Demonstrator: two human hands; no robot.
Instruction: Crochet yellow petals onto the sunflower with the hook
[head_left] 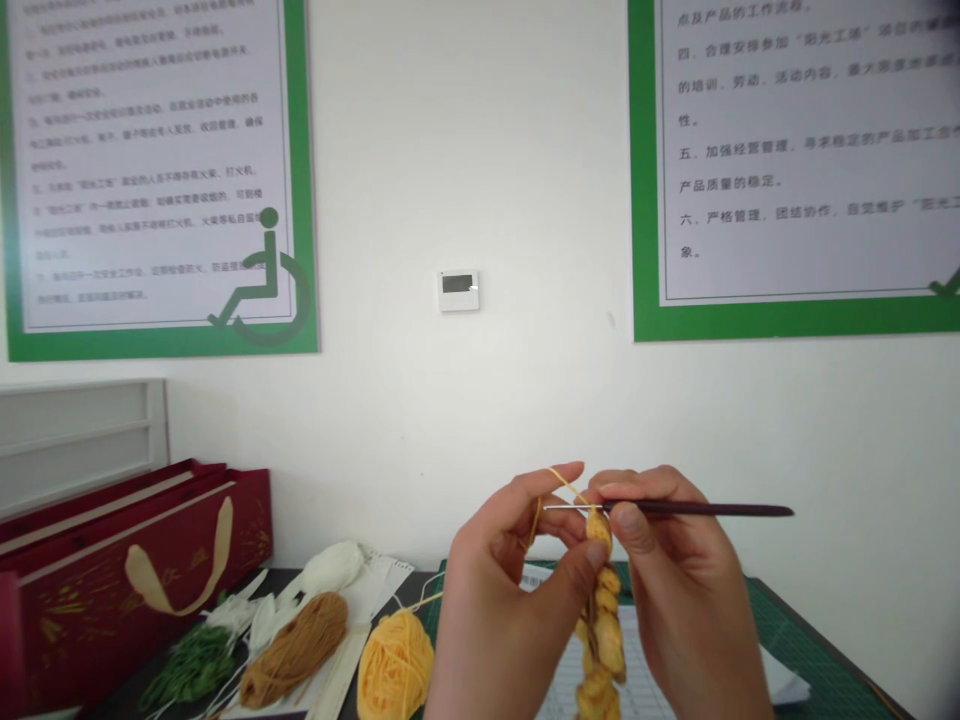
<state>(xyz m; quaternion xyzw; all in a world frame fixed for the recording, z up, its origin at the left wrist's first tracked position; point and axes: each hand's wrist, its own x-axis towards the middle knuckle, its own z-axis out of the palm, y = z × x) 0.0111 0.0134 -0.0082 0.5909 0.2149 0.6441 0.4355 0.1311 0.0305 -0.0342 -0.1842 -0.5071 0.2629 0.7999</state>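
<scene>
My left hand (517, 590) pinches the upper end of a yellow crochet piece (609, 630), which hangs down in a twisted, knobbly strip. Yellow yarn (568, 486) runs over the raised index finger of that hand to the work. In my right hand (675, 560) is a crochet hook (705, 509) with a dark handle, held level between thumb and fingers. Its thin metal shaft passes by the top of the piece, with the tip pointing left. The lower end of the strip runs out of the frame.
A yellow yarn ball (396, 665) lies left of my hands, beside a brown skein (296, 648), green yarn (191, 665) and white yarn (330, 568). Dark red gift bags (150, 590) stand far left. Under my hands are printed sheets (645, 660) and a green cutting mat (802, 640).
</scene>
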